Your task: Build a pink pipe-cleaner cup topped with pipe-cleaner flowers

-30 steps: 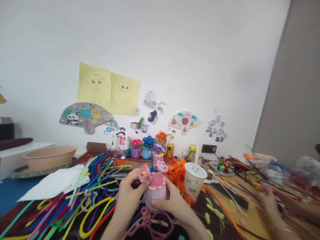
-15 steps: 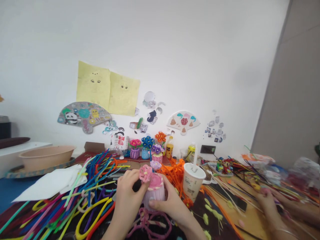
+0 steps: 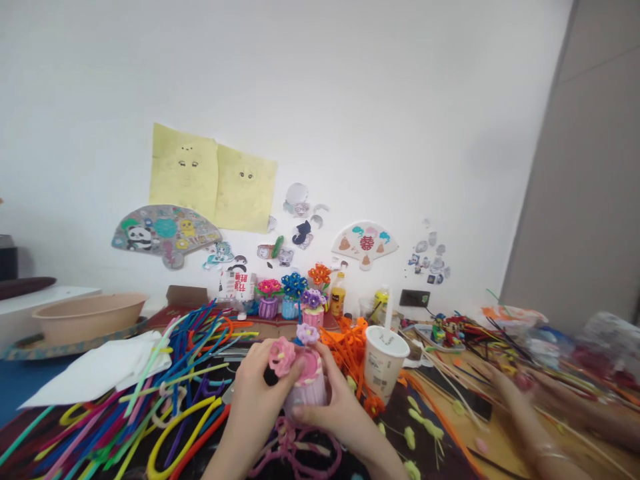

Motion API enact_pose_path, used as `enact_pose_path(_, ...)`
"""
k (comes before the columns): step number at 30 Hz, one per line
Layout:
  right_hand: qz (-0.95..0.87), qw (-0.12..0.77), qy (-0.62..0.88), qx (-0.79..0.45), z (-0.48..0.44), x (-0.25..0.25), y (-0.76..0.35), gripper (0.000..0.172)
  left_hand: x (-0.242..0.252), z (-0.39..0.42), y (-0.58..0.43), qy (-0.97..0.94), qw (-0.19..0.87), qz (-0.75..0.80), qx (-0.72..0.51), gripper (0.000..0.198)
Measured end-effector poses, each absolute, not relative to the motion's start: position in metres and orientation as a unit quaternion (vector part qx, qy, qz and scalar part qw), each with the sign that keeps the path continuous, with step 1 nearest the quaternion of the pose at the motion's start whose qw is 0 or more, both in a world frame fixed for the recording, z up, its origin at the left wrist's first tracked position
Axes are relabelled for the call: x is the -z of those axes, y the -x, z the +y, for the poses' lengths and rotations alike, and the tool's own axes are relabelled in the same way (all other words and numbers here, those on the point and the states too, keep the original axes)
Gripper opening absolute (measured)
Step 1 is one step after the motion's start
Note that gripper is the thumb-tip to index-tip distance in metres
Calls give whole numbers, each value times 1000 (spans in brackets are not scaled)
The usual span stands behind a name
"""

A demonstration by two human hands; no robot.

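A small lilac pot with a pink top and twisted rim (image 3: 310, 383) is held between my two hands. My left hand (image 3: 260, 387) pinches a pink flower (image 3: 283, 357) at the pot's left edge, its thumb over the pink top. My right hand (image 3: 333, 403) wraps round the pot's right side, thumb across the front. A small lilac flower (image 3: 307, 334) shows just behind the pot. Below my hands lie looped pink stems (image 3: 300, 453) on the dark cloth.
Colourful fuzzy stems (image 3: 120, 400) spread at left beside a white sheet (image 3: 95, 367). Right of my hands are orange stems (image 3: 353, 347) and a cup with a straw (image 3: 385, 363). Small flower pots (image 3: 293, 307) line the back. Another person's hands (image 3: 520, 400) work at right.
The pink flower and pot have shifted slightly left and down, with both my hands still on them. The other person's near hand has moved left and up.
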State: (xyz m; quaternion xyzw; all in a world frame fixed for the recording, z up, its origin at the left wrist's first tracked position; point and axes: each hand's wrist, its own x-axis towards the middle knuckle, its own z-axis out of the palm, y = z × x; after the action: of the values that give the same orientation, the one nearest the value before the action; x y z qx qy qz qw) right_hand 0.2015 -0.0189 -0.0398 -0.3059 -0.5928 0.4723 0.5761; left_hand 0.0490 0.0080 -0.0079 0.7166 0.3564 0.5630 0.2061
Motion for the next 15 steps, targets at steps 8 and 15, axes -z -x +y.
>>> enact_pose_path(8, -622, 557, 317, -450, -23, 38, -198, 92, 15, 6, -52, -655, 289, 358, -600, 20)
enact_pose_path(15, -617, 561, 247, -495, -21, 39, -196, 87, 16, 10, -52, -637, 333, 339, -607, 23)
